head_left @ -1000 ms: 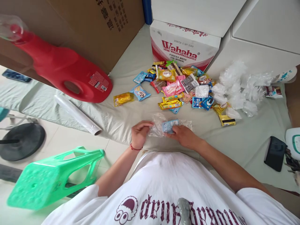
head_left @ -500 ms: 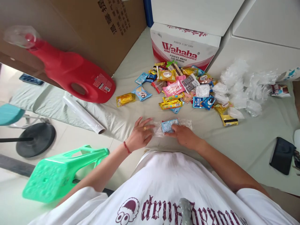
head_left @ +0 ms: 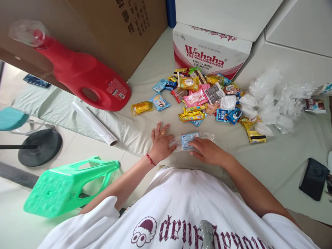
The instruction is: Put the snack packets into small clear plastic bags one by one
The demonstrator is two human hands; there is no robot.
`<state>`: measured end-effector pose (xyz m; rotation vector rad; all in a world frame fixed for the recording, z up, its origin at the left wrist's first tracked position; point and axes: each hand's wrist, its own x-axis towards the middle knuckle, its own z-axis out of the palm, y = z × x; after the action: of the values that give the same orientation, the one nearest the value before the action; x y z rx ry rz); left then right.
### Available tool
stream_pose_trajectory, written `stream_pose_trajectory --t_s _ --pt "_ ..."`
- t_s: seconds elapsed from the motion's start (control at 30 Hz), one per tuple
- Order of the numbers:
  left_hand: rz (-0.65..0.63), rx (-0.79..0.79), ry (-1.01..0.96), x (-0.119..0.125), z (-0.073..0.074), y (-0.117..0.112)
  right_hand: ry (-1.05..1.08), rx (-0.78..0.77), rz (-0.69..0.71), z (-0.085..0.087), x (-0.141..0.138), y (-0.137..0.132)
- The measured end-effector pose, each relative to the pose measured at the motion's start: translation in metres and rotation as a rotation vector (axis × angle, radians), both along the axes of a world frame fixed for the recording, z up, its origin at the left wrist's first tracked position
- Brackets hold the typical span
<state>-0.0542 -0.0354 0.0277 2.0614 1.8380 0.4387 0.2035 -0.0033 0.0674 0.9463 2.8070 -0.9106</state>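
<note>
A small light-blue snack packet (head_left: pixel 187 140) lies on a sheet of clear plastic wrap (head_left: pixel 177 142) on the cloth-covered surface, close to my body. My right hand (head_left: pixel 209 151) rests over the packet's right side, fingers stretched and a little apart, fingertips touching it. At the left end of the wrap is my left hand (head_left: pixel 161 143), its fingers spread and its thumb near the plastic. Beyond both hands lies a pile of colourful snack packets (head_left: pixel 195 97). A yellow packet (head_left: pixel 141 108) and a blue-and-white packet (head_left: pixel 160 102) lie at the pile's left.
Crumpled clear plastic bundles (head_left: pixel 269 100) lie right of the pile. A Wahaha carton (head_left: pixel 207 52) stands behind it. At the left are a red jug (head_left: pixel 90 79), a roll of wrap (head_left: pixel 94 122) and a green stool (head_left: pixel 70 188). A black pouch (head_left: pixel 313 179) lies far right.
My left hand has lifted its fingers slightly and spread them away from the wrap. My right hand's fingers have loosened and opened over the packet. The camera view has shifted a little.
</note>
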Motion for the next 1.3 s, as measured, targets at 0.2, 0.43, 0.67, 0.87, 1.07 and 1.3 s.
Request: stream_pose_trajectory --t_s 0.2,0.43,0.67,0.87,1.07,1.3 --pt "0.086 -0.283 -0.399 -0.012 0.025 -0.011 -0.123 0.052 -0.070 -0.011 -0.014 0.001" --pt "0.153 -0.386 -0.841 0.048 0.031 0.002 -0.150 0.043 -0.150 -0.021 -0.022 -0.002" --pt "-0.127 -0.257 0.001 0.091 0.024 -0.003 0.385 -0.129 -0.551 -0.030 0.026 -0.011" --pt "-0.172 -0.253 0.265 0.099 0.024 -0.004 0.153 0.306 -0.991 -0.052 0.050 -0.020" --pt "-0.177 -0.263 0.288 0.106 0.021 -0.007 0.322 0.093 -0.953 -0.034 0.038 -0.020" --pt "-0.132 -0.266 -0.171 0.082 0.008 0.000 0.360 0.039 -0.606 -0.029 -0.022 -0.015"
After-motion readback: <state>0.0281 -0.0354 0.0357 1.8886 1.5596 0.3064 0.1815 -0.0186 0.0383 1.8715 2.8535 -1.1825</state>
